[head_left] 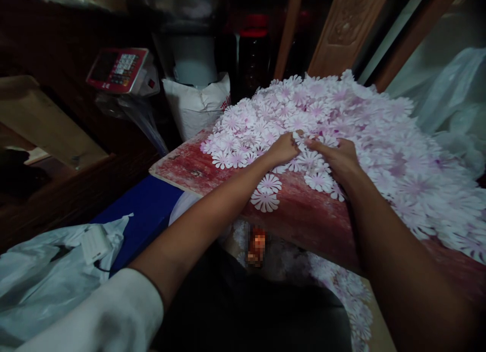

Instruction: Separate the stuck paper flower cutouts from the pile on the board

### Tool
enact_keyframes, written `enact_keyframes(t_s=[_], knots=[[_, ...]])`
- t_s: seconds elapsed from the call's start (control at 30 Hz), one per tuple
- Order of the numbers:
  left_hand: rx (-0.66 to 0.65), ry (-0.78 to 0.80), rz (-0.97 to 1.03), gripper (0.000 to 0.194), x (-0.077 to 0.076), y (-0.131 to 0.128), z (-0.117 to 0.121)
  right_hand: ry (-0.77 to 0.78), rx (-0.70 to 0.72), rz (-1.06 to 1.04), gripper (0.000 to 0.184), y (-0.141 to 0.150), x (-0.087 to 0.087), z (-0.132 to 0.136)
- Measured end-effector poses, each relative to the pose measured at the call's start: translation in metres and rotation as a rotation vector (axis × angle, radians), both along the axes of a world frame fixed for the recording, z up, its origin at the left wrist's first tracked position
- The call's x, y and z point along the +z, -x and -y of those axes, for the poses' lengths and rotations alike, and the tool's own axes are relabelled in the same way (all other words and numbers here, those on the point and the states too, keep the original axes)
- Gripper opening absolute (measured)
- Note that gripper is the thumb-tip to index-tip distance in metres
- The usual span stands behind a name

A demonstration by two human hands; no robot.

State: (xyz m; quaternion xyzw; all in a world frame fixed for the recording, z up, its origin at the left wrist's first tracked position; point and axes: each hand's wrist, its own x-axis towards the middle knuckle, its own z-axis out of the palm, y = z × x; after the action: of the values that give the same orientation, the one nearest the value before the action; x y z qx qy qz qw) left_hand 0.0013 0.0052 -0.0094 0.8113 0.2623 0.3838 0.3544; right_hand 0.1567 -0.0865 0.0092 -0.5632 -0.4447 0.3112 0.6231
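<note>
A large heap of die-cut white paper flowers (pixel 341 124) with pink-tinted centres covers the far part of a worn red-painted wooden board (pixel 311 220). My left hand (pixel 283 148) sits at the heap's near edge, its fingertips pinched on the flowers. My right hand (pixel 334 157) lies on the heap, its fingers reaching towards the left fingertips. Whether those fingers grip anything is hidden. A few loose flowers (pixel 268 192) lie on the bare red paint under my left forearm.
More paper flowers (pixel 345 291) lie on a lower surface below the board's near edge. To the left are a blue box (pixel 144 210), a white plastic bag (pixel 49 271) and a digital scale (pixel 117 70). A white sack (pixel 193 106) and a red-lidded dark jar (pixel 252 58) stand behind.
</note>
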Motion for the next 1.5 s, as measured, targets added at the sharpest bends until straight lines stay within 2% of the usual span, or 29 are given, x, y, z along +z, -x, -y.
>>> enact_keyframes(t_s=[0.17,0.4,0.57,0.93,1.07,1.27,1.5], knots=[[0.015,0.013,0.002,0.013,0.0,-0.002,-0.002,0.015,-0.003,0.038,0.047,0.0,0.001,0.001],[0.037,-0.001,-0.031,0.023,0.0,-0.006,-0.005,0.01,-0.037,0.065,0.034,-0.007,-0.007,-0.007],[0.028,0.007,-0.046,0.02,0.004,-0.004,-0.003,0.019,-0.062,0.073,0.029,-0.007,-0.007,-0.009],[0.07,0.039,0.035,0.042,0.006,0.0,0.005,0.007,-0.036,-0.009,0.035,0.001,0.002,-0.004],[0.079,0.055,0.056,0.041,0.005,0.0,0.004,-0.026,-0.025,0.0,0.035,0.001,0.002,-0.003],[0.066,0.056,0.044,0.043,0.004,-0.001,0.002,-0.038,-0.024,-0.024,0.046,0.001,0.002,-0.003],[0.066,0.078,0.009,0.027,0.007,0.0,0.006,0.015,-0.079,0.003,0.045,0.002,0.002,-0.005]])
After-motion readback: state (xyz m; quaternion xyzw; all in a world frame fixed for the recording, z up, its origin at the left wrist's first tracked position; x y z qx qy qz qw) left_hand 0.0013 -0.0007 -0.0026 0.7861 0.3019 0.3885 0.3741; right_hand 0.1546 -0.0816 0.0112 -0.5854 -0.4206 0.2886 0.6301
